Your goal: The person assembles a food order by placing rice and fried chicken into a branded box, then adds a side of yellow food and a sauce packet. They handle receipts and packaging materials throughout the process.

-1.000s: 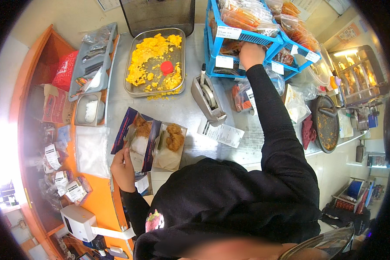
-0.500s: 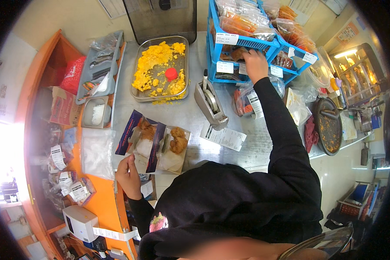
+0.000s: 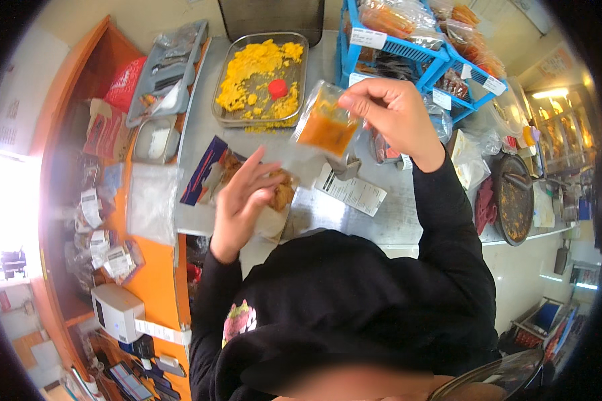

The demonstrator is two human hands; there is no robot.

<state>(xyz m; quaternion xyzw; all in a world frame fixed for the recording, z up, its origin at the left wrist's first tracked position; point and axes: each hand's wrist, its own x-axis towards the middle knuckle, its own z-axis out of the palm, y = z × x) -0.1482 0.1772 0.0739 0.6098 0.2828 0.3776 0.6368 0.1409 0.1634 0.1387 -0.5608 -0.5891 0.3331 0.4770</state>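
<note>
Pinched in my right hand (image 3: 396,119) is a small clear plastic sachet of orange-brown sauce (image 3: 324,132), held up over the counter. My left hand (image 3: 244,204) has its fingers spread and holds nothing. Below it sit two open food boxes with dark blue flaps (image 3: 203,171), partly hidden by that hand. Pieces of fried chicken (image 3: 284,192) show beside its fingers. A printed receipt (image 3: 351,190) lies on the steel counter (image 3: 314,217), to the right of the boxes. The sachet and my right hand hide most of the tape dispenser (image 3: 344,168).
A metal tray (image 3: 226,122) of yellow scrambled-egg-like food with a red cap (image 3: 277,88) stands at the back. Blue baskets (image 3: 408,50) of bagged goods rise behind my right hand. A dark oval pan (image 3: 513,210) is far right; clear plastic bags (image 3: 152,204) lie left.
My right hand has come out of the blue basket toward me, bringing the sauce sachet. My left hand has left the box edge and risen over the boxes, fingers spreading.
</note>
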